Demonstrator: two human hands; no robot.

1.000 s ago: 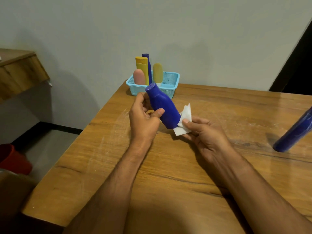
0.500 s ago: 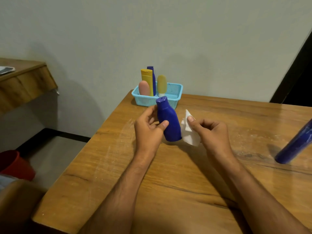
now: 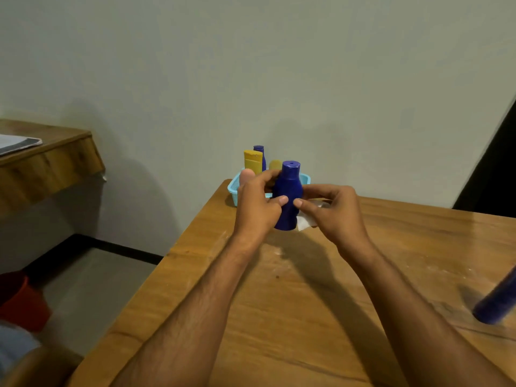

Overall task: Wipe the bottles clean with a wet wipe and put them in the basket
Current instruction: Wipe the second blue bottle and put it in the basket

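Blue plastic bottle (image 3: 287, 196): squat, waisted body, rounded shoulders, flat cap with a small hole at centre; smooth, matt sheen. Now held upright above the table's (image 3: 307, 303) far left corner, directly in front of the basket (image 3: 305, 178); a second ago it lay tilted, cap toward the basket, with the wipe at its base. Judgement: the wiping of this piece seems finished or nearly so, and the drop into the basket comes next.

Left hand (image 3: 257, 205): closed round the bottle's left side, thumb across the front.

Right hand (image 3: 332, 210): thumb tip at the bottle's right side, fingers curled; white wipe (image 3: 307, 220), thin, crumpled and limp, shows beneath it. Whether the fingers pinch the wipe, I cannot tell.

Basket: pale turquoise plastic, perforated walls, at the table's far left corner. Contents upright: yellow bottle (image 3: 253, 162), slim dark blue bottle (image 3: 259, 152), pink rounded bottle (image 3: 247, 174), pale yellow rounded one (image 3: 275, 164).

Second blue bottle (image 3: 498, 300): cylindrical, blurred, at the table's right edge, not yet wiped by this reckoning.

Table: varnished wood, grained, faintly scuffed.
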